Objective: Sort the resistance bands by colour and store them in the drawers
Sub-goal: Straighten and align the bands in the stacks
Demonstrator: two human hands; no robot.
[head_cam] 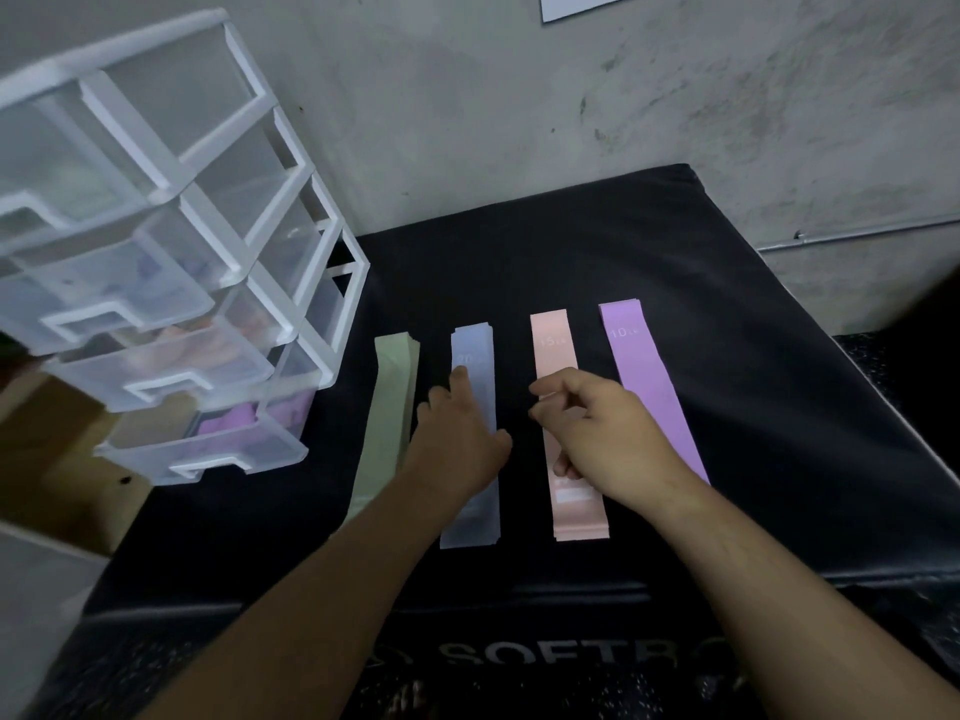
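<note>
- My left hand [457,439] lies on the blue band [474,350], fingers nearly straight and gripping nothing.
- My right hand [597,433] is over the pink band [553,345] with fingers curled; I cannot tell whether it holds the band.
- The green band [387,433] and purple band [644,376] lie flat at the outer sides of the row on the black mat [727,283].
- The drawers [171,252] stand on my left, pulled open.

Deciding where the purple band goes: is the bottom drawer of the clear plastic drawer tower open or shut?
Open: the bottom clear plastic drawer sticks out past the white frame, with something purple inside.
</note>
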